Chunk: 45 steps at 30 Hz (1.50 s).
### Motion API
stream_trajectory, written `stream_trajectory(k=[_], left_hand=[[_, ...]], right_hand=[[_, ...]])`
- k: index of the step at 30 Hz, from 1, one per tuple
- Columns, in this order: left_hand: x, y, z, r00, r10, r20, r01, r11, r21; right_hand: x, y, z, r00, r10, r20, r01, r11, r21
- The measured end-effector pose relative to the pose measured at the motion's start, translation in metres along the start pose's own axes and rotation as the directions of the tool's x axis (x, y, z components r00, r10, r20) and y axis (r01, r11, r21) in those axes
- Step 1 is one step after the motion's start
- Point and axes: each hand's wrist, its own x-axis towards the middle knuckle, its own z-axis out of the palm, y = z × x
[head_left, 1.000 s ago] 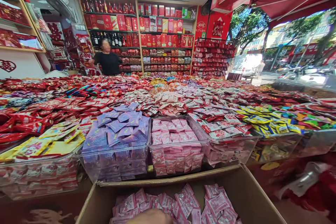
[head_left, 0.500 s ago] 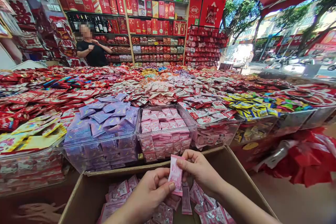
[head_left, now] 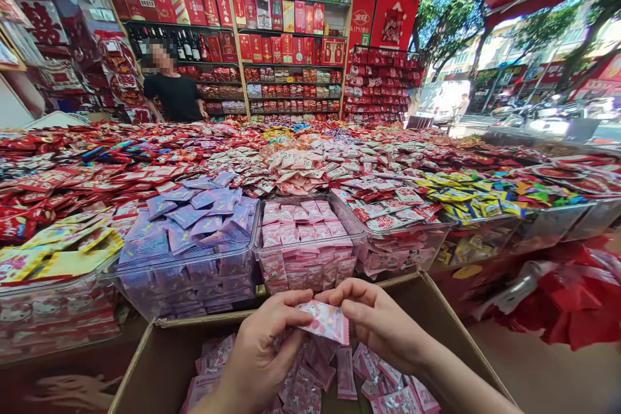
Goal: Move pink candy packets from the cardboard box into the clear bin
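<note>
A small pink candy packet (head_left: 324, 321) with a printed picture is held above an open cardboard box (head_left: 431, 301). My left hand (head_left: 269, 339) pinches its left end between thumb and fingers. At the other end, my right hand (head_left: 373, 317) has its thumb and curled fingers on the packet's edge. Below both hands, more pink packets (head_left: 347, 372) lie loose inside the box, partly hidden by my arms. Just beyond the box stands a clear bin (head_left: 310, 242) stacked with similar pink packets in rows.
Left of the pink bin is a clear bin of purple packets (head_left: 187, 220); to its right, one of red and white packets (head_left: 392, 207). Yellow packets (head_left: 466, 197) lie farther right. Red plastic bags (head_left: 567, 297) hang at the right. A person (head_left: 174, 94) stands behind the display.
The packet has turned from upright to nearly flat, with its printed side now facing up. Both hands have shifted their hold. The person behind the display has lowered their arms.
</note>
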Motion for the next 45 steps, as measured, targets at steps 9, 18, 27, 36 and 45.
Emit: stream_trajectory(k=[9,18,27,36,45], left_hand=[[-0.009,-0.003,0.021,0.977,-0.203,-0.068,0.167,0.92,-0.356],[0.053,0.04,-0.065,0.941,0.336,0.028,-0.287,0.754,0.591],[0.119,0.036,-0.077,0.872,-0.279,0.403,-0.24,0.474,0.847],[0.134,0.042,-0.07,0.758,-0.426,0.495,-0.281,0.472,0.836],[0.141,0.041,-0.067,0.742,-0.462,0.486,-0.264,0.465,0.845]], right_hand=[[0.003,0.02,0.009,0.999,0.029,-0.038,-0.037,0.972,-0.232],[0.024,-0.088,0.014,0.823,-0.546,0.156,0.331,0.24,-0.913],[0.114,-0.118,0.037,0.898,0.119,0.425,0.425,0.022,-0.905],[0.136,-0.105,0.033,0.861,0.406,0.307,0.218,0.252,-0.943],[0.141,-0.092,0.033,0.829,0.505,0.24,0.037,0.378,-0.925]])
